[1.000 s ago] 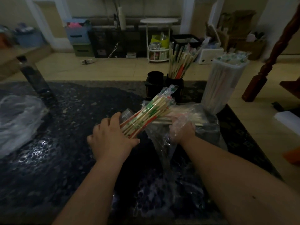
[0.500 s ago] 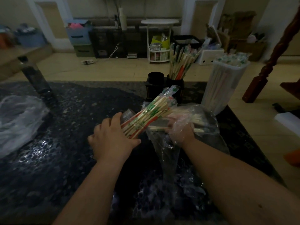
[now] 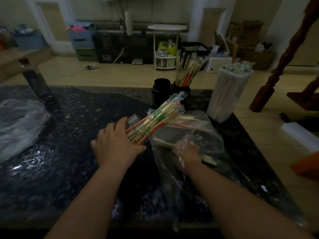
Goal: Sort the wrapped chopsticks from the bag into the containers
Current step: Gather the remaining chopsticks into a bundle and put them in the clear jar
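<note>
Left hand (image 3: 119,145) grips 1 thick bundle (image 3: 155,121) of wrapped chopsticks at its near end, the far end raised toward the stocked black holder (image 3: 181,90). Right hand (image 3: 188,150) is inside the clear bag (image 3: 207,135) on the table (image 3: 69,152), fingers curled round a few pairs (image 3: 207,159) (film blurs the detail). Assessment: sticks are light and stiff, but the wrappers are slick, so pairs may slide from a loose fist. Recommend a firm hold at mid-length. Tall clear container (image 3: 227,94) stands near the holder, apparently full.
</note>
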